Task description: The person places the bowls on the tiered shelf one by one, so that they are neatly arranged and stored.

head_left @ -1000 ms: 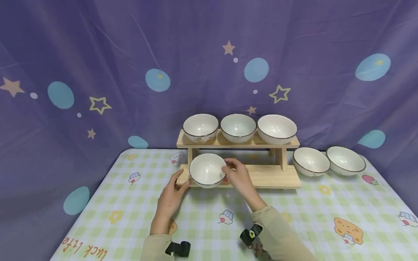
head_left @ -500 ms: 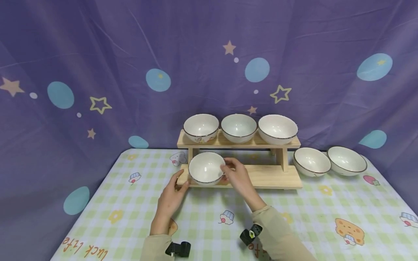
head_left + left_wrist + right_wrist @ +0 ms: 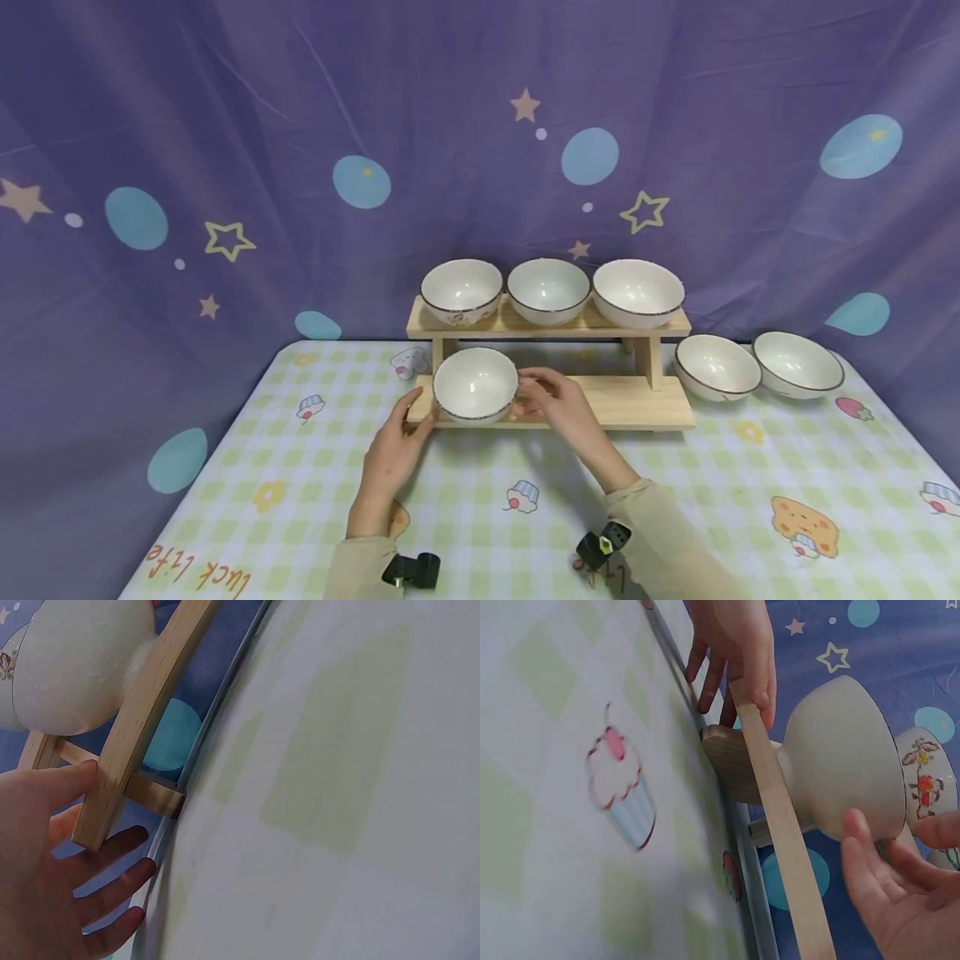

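1. Bowl (image 3: 475,383) stands upright at the left end of the lower shelf (image 3: 615,400) of the rack (image 3: 547,323), rim up, foot seated on the board.
2. Left hand (image 3: 393,454): fingers straight, grip apart, thumb pressed on the shelf's left end; judged to steady the rack.
3. Right hand (image 3: 558,408): fingers loosely spread beside the bowl's right wall; the wrist view shows a gap, so grip apart, holding nothing.
4. 3 bowls (image 3: 548,289) fill the top shelf in a row.
5. 2 bowls (image 3: 757,367) sit on the bench (image 3: 300,467), right of the rack.
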Motion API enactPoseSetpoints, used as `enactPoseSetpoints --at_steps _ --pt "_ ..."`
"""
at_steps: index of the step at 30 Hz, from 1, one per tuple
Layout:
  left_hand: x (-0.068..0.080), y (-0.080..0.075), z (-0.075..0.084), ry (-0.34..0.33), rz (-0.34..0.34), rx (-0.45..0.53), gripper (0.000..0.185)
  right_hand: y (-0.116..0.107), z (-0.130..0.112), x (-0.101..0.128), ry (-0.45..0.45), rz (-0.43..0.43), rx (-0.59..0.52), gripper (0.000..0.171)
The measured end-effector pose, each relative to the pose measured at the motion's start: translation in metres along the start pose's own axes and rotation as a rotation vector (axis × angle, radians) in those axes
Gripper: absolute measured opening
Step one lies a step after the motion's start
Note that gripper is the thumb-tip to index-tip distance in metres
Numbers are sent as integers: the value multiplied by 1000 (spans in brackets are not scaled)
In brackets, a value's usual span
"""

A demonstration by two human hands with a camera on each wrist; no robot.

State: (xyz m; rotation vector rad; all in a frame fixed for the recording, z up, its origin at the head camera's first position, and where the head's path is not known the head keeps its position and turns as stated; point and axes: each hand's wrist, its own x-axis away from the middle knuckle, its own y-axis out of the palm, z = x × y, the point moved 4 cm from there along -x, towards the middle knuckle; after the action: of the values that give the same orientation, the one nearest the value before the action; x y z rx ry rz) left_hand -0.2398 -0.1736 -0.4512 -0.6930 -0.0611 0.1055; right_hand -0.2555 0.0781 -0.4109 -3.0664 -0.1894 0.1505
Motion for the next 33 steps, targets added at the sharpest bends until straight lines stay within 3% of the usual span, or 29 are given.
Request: enactPoseSetpoints --at_steps 5,17,33 --pt "-1 1 0 -6 -3 2 61 -15 -1 9 -49 3 2 29" --pt "-1 -1 0 6 13 -6 62 -57 -6 29 -116 19 158 30" --pt "-1 2 -3 -11 5 -16 62 -131 -15 40 -268 221 298 27"
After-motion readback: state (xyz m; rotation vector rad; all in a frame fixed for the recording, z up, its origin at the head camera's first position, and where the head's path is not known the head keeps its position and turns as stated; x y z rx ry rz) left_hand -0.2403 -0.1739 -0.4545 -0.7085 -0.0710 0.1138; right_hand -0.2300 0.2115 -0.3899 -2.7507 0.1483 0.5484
